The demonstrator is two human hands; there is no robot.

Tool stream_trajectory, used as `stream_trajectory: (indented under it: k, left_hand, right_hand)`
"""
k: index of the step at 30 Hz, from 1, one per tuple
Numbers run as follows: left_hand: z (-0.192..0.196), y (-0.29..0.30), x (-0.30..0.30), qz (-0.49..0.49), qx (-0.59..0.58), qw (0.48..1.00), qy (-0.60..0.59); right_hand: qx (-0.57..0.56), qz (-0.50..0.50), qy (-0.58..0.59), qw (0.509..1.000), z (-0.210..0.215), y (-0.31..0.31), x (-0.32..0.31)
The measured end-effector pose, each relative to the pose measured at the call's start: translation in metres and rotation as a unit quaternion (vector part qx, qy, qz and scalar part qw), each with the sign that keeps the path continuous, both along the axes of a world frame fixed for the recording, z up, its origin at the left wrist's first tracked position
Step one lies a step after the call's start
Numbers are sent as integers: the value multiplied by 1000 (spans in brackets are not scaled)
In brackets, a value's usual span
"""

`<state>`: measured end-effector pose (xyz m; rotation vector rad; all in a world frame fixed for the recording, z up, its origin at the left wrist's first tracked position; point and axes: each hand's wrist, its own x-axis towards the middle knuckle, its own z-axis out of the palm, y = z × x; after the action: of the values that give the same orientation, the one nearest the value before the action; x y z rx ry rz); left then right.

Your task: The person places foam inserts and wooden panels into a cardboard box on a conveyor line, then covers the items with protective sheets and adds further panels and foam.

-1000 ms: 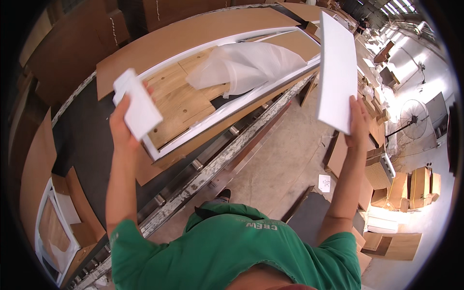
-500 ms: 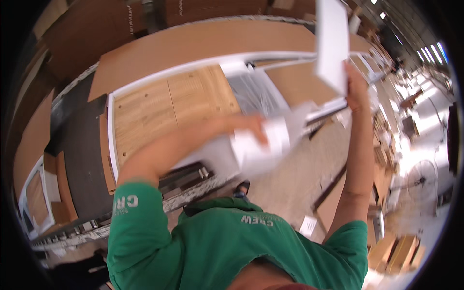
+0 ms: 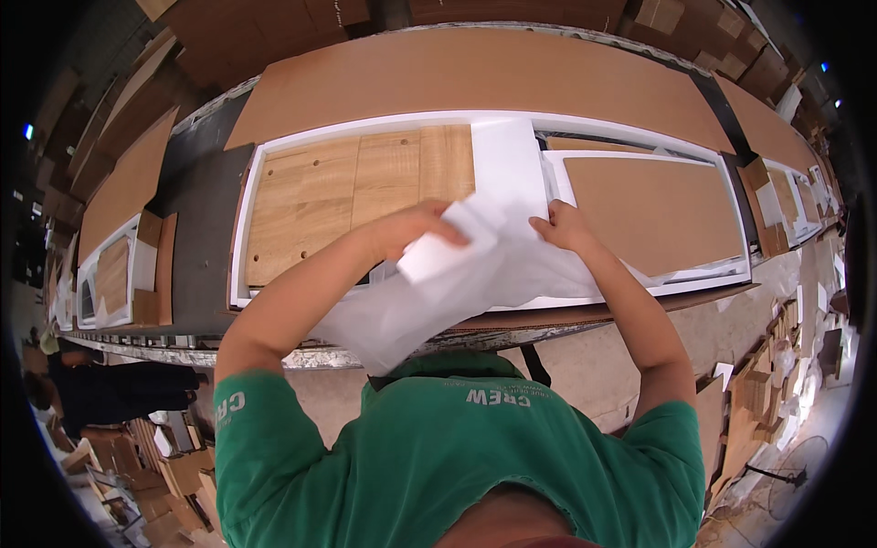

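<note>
My left hand [image 3: 422,228] is closed on a small white foam block [image 3: 434,256], which is blurred by motion. A thin translucent white packing sheet [image 3: 411,306] hangs beneath that block and drapes toward my right hand. My right hand [image 3: 565,226] pinches the near right edge of a white foam board [image 3: 510,164]. That board lies across the middle of a long open carton, between light wood panels [image 3: 320,187] on the left and a brown-faced panel [image 3: 653,210] with white edging on the right. White foam strips [image 3: 239,247] line the carton's sides.
The carton's brown cardboard flap [image 3: 475,78] spreads out at the far side. Dark conveyor surface [image 3: 196,237] shows to the left. Other open cartons [image 3: 114,279] stand at both ends of the line. A person in dark clothes [image 3: 114,388] is at the lower left.
My right hand has lowered the raised white board into the middle of the carton. My left hand has moved slightly left with the foam block and sheet. The view has turned.
</note>
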<state>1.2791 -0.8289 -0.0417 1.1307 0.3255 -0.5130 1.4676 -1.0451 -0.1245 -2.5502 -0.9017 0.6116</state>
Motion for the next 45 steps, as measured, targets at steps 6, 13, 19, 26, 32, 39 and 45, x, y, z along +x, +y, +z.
stream_trajectory:
  k: [6,13,19,26,32,39,45]
  left_hand:
    - [-60,-28,45,-228,394,855,-248]
    - [-52,-44,42,-296,455,803,-246]
    - [-51,-49,41,-298,457,795,-264]
    - [-57,-44,40,-285,451,799,-277]
    - [-61,6,4,114,50,988,-96]
    - [-50,48,-70,406,16,912,-60]
    - [-41,29,-86,393,-1,915,-89]
  right_hand:
    - [-93,66,-100,988,28,20,-13]
    - [-213,175,-271,922,48,56,26]
    - [39,137,-342,929,-40,102,44]
    - [-54,161,-317,933,-37,112,44]
    - [-123,150,-330,924,-12,102,1]
    - [127,151,-411,890,-48,62,-36]
    - [244,218,-210,921,28,75,-112]
